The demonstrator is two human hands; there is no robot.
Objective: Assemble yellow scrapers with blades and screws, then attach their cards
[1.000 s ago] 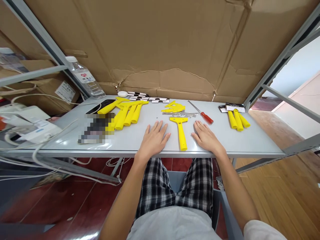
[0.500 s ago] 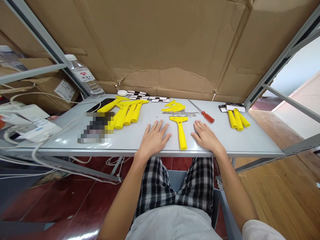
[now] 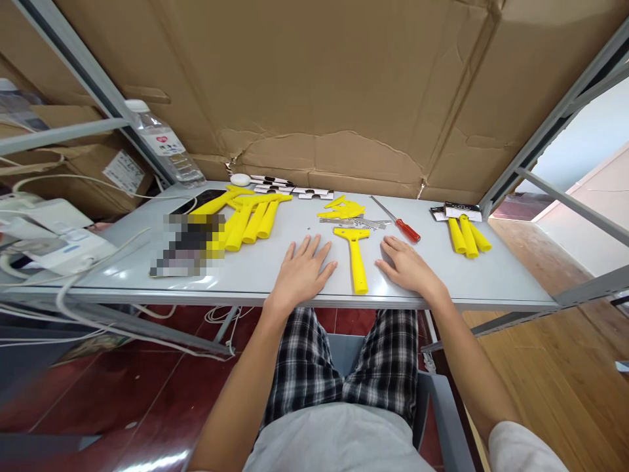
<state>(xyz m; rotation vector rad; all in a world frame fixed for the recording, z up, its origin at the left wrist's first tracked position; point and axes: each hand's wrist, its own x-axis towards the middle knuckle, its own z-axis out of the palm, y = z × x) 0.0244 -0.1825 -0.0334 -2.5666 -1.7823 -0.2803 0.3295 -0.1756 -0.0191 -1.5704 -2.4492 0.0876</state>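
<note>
Both hands lie flat on the grey tabletop (image 3: 496, 278), palms down and holding nothing. My left hand (image 3: 303, 270) has its fingers spread, left of a yellow scraper handle (image 3: 358, 262) that lies lengthwise with its wide head away from me. To the right of that handle rests my right hand (image 3: 403, 263), fingers stretched out and fairly close together. Beyond the handle are small yellow plastic pieces (image 3: 344, 208) and flat metal blades (image 3: 368, 223). A screwdriver (image 3: 407, 229) with a red grip lies just past my right fingertips.
Several yellow scraper handles (image 3: 250, 219) are grouped at the left, beside a blurred-out patch. Packaged yellow handles (image 3: 464, 236) lie at the right. Black-and-white cards (image 3: 314, 194) line the cardboard back wall (image 3: 324, 85). A plastic bottle (image 3: 167, 147) and white cables (image 3: 69, 301) are at the left.
The view has shifted very slightly. My hands and the things on the table stay where they were.
</note>
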